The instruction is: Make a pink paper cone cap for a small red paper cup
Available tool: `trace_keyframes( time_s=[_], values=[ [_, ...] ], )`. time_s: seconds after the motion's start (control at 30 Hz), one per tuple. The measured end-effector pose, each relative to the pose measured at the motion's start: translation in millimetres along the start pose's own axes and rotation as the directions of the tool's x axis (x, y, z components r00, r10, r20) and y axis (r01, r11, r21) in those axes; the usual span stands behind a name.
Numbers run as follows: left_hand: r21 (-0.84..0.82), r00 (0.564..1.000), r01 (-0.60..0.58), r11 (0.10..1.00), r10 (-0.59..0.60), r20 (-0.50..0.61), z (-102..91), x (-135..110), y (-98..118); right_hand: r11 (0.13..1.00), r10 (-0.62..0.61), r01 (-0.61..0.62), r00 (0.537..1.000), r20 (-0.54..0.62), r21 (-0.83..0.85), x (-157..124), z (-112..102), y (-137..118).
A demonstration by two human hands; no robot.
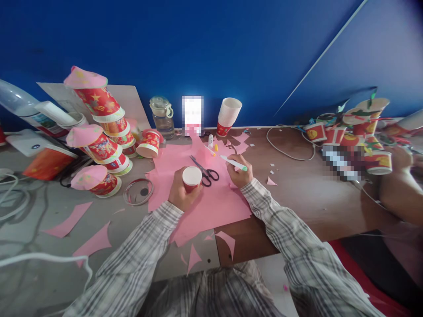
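At frame centre, the left hand grips a red paper cup (mouth up) on the pink paper; the right hand holds a green-capped marker, scissors lying between the two hands.

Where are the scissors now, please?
Head view, centre: the black-handled scissors lie on the pink paper sheet, between the left hand's red paper cup and the right hand's white marker.

Single head view, tilted forward-down, close over table, facing blue wall.
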State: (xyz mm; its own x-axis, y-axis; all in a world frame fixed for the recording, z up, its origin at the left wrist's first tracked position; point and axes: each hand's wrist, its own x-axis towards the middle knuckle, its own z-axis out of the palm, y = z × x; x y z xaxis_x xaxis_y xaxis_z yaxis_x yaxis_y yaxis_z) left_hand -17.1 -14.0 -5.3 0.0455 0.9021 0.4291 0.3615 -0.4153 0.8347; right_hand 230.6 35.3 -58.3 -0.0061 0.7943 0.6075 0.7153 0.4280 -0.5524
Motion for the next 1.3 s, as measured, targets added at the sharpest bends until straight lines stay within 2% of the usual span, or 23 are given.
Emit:
trace_keyframes(
  time_s=[0.07, 0.1, 0.2, 0.27, 0.33, 0.43, 0.53, 0.6, 0.7, 0.8, 0.97, 1.1, 1.23, 1.3],
  values=[
    [-0.015, 1.0, 0.022, 1.0, -0.022, 0.009, -0.1, 0.6, -0.6, 0.991, 0.024, -0.022, 1.0, -0.014, 0.131, -4.5, -0.4, -15.2],
    [-0.02, 0.999, 0.032, 0.999, -0.032, 0.007, -0.4, 1.0, -1.5, 0.96, 0.065, -0.057, 0.998, -0.02, 0.273, -6.5, -1.0, -24.2],
    [-0.133, 0.993, 0.114, 0.985, -0.112, 0.023, -2.7, 2.7, -5.2, 0.775, 0.167, -0.134, 0.986, 0.005, 0.617, -10.8, -3.3, -53.8],
    [-0.288, 0.976, 0.217, 0.933, -0.203, 0.076, -5.1, 4.3, -7.5, 0.697, 0.186, -0.135, 0.982, 0.005, 0.705, -12.7, -3.9, -72.2],
    [-0.423, 0.947, 0.322, 0.847, -0.29, 0.141, -7.0, 5.7, -9.0, 0.663, 0.181, -0.125, 0.983, 0.004, 0.738, -15.6, -2.5, -86.7],
    [-0.536, 0.901, 0.432, 0.725, -0.378, 0.215, -7.4, 6.0, -9.0, 0.672, 0.166, -0.113, 0.986, -0.001, 0.732, -25.2, 4.5, -99.1],
    [-0.602, 0.87, 0.49, 0.631, -0.392, 0.298, -5.8, 4.7, -6.7, 0.803, 0.094, -0.08, 0.996, 0.007, 0.591, -41.5, 14.9, -102.1],
    [-0.635, 0.858, 0.51, 0.58, -0.393, 0.33, -5.0, 4.1, -4.8, 0.871, -0.014, 0.012, 1.0, 0.001, 0.491, -52.2, 21.8, -100.2],
    [-0.654, 0.846, 0.525, 0.545, -0.419, 0.329, -5.0, 5.1, -2.1, 0.869, -0.188, 0.207, 0.978, -0.087, 0.45, -61.4, 29.2, -93.2],
    [-0.654, 0.838, 0.537, 0.533, -0.426, 0.341, -5.4, 6.9, 0.3, 0.834, -0.257, 0.296, 0.955, -0.148, 0.466, -63.2, 33.5, -83.8],
    [-0.65, 0.838, 0.534, 0.541, -0.439, 0.323, -4.5, 7.8, 0.8, 0.877, -0.14, 0.161, 0.987, -0.08, 0.453, -68.2, 43.3, -74.7],
    [-0.638, 0.859, 0.505, 0.581, -0.41, 0.307, -3.8, 7.9, -0.4, 0.867, -0.046, 0.097, 0.992, -0.115, 0.489, -71.3, 50.1, -77.1],
    [-0.628, 0.869, 0.49, 0.605, -0.39, 0.303, -4.2, 7.8, 0.2, 0.872, -0.011, 0.033, 0.999, -0.048, 0.489, -69.1, 47.4, -79.9],
    [-0.625, 0.871, 0.487, 0.609, -0.386, 0.303, -4.3, 7.5, 0.2, 0.869, -0.026, 0.059, 0.997, -0.074, 0.491, -68.8, 46.5, -79.8]
  ],
)
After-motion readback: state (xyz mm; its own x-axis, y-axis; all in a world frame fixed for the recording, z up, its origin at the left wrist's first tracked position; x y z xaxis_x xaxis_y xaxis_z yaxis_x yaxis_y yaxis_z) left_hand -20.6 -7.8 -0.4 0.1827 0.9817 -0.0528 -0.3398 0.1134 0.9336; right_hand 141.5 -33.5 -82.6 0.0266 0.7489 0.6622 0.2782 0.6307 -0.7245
